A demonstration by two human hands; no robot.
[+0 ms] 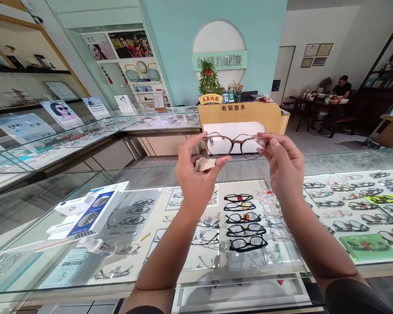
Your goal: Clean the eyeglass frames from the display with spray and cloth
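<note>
A pair of brown-framed eyeglasses point(236, 142) is held up in front of me, above the glass counter, with its front bar roughly level. My left hand point(196, 174) grips the frame's left end between thumb and fingers. A crumpled beige cloth point(205, 164) is tucked in that same hand. The right end of the frame is pinched by my right hand point(285, 163), its thumb and fingertips at the hinge. The temples appear to point away from me, partly hidden behind the frame.
Rows of spectacles point(246, 242) lie inside the glass display counter point(190, 279) below my hands. On its top left stand a blue-and-white box point(93, 213) and a white bottle point(98, 245). Beyond is a wooden cashier desk point(242, 114); a person point(342, 88) sits at a table far right.
</note>
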